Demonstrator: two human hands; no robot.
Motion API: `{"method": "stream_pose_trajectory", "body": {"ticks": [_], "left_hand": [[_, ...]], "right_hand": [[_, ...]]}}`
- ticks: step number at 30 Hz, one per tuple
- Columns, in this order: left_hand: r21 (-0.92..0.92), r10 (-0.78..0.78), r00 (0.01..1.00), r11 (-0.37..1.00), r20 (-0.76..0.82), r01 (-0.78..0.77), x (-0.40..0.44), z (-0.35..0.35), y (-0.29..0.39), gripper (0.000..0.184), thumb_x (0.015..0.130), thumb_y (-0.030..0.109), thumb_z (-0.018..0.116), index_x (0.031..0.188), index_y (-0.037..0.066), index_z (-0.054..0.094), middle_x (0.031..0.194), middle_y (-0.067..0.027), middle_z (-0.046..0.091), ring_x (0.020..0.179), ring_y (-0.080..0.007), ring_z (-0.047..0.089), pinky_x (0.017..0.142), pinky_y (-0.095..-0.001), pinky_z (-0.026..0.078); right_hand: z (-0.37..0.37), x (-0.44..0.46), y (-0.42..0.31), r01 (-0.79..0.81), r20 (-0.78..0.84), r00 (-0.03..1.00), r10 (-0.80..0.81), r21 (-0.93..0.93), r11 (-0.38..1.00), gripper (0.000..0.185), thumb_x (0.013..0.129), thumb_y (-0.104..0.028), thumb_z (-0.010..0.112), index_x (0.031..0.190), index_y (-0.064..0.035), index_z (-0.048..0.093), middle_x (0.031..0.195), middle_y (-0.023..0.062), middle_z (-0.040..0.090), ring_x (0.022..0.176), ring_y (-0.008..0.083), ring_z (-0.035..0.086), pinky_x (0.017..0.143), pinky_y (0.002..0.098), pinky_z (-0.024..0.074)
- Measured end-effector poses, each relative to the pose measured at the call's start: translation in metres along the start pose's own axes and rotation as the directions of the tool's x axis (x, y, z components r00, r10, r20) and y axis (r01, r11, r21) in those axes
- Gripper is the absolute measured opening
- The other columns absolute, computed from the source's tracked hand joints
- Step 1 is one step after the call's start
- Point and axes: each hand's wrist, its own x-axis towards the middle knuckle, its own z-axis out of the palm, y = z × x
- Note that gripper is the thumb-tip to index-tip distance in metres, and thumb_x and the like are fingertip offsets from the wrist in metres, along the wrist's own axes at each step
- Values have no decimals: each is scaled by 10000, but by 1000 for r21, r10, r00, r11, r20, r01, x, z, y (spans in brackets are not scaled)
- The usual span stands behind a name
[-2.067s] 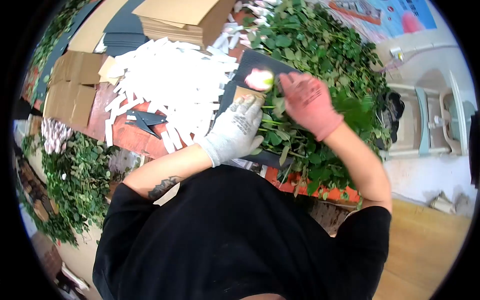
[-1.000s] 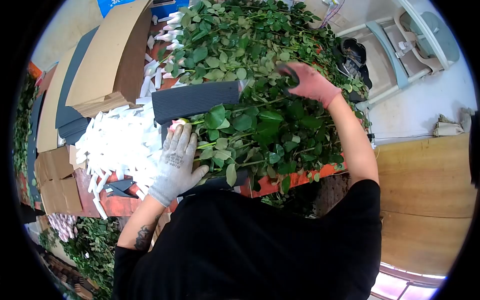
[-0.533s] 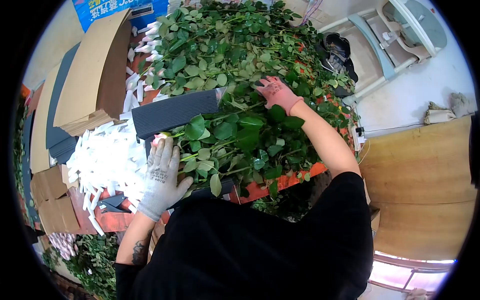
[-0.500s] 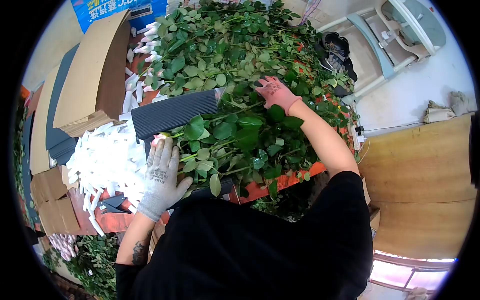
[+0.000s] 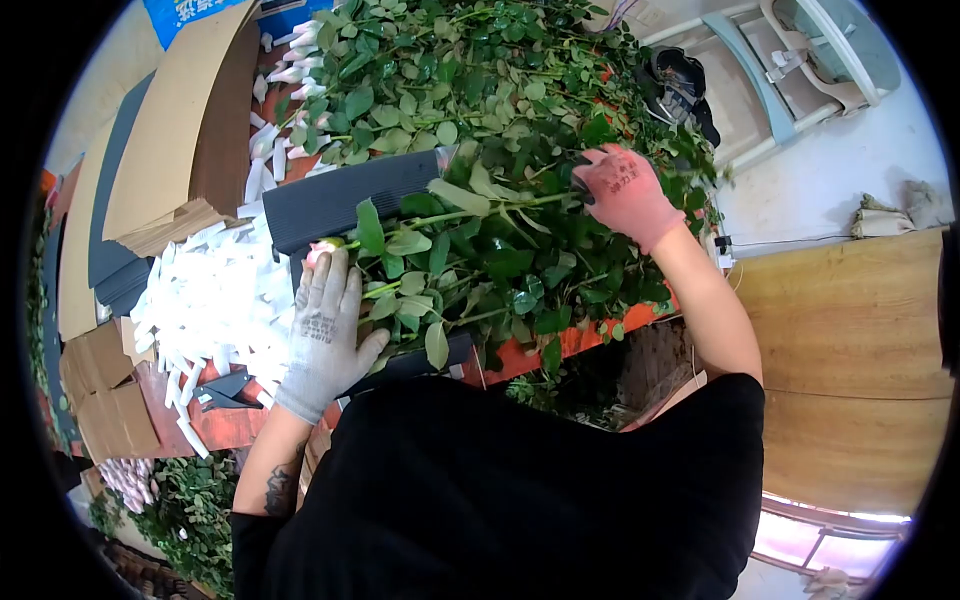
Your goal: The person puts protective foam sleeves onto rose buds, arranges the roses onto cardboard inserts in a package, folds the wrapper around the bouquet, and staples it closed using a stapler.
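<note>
My left hand, in a grey glove, lies flat with fingers stretched over the flower heads at the left end of a rose bunch. One pink rose head shows at its fingertips. My right hand, in a pink glove, is closed round a rose stem that runs left above the leaves. Just above the left hand, a black corrugated sheet lies across the bunch. White sleeves are heaped left of the left hand, with a black tool near them.
Stacked cardboard sheets stand at the upper left. More leafy roses cover the back of the red table. A folded white chair leans by the wall at the upper right. A wooden board is at the right.
My right hand has closed on a stem and moved right and slightly down, lifting the stem and its leaves. My left hand has stayed nearly in place.
</note>
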Motion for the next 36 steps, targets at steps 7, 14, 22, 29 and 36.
{"method": "stream_pose_trajectory", "body": {"ticks": [7,14,22,29,36], "left_hand": [[26,29,998,999,-60,-27,-3,6,-6,720,740,362,651,1262,-83,435,1425,-263,290,1348,-409,236,1119,-487,162],[-1,49,995,999,-90,-49,-6,7,-13,708,772,440,607,1239,-71,456,1381,-263,345,1318,-396,285,1105,-496,184],[-312,-227,920,942,-321,124,-27,-24,-50,252,809,108,587,1045,49,651,1011,-125,629,936,-291,612,793,-362,486],[-270,-134,964,960,-230,68,-19,-8,-31,260,843,163,587,1070,56,655,1098,-112,641,952,-257,639,803,-330,511],[-347,-76,982,938,-171,13,-18,0,-44,293,846,169,588,1097,28,641,1142,-153,621,1033,-263,620,875,-331,496]], "right_hand": [[84,-9,5,168,-297,943,-149,40,985,273,701,-157,581,971,-124,607,1039,92,596,1056,265,538,930,355,409],[-71,-11,-79,37,-523,852,5,70,997,459,749,-282,650,1175,-152,537,1199,131,537,1130,258,493,955,381,402],[-26,54,-205,489,-445,818,-364,204,848,323,766,-241,617,1055,-103,572,902,78,624,812,246,631,687,366,501],[2,80,-228,422,-484,818,-312,133,897,162,728,-130,582,876,-74,547,798,77,587,716,240,624,567,351,487],[4,80,-227,380,-403,875,-269,228,896,375,721,-181,622,1079,-75,589,1039,137,634,884,256,639,726,372,513]]}}
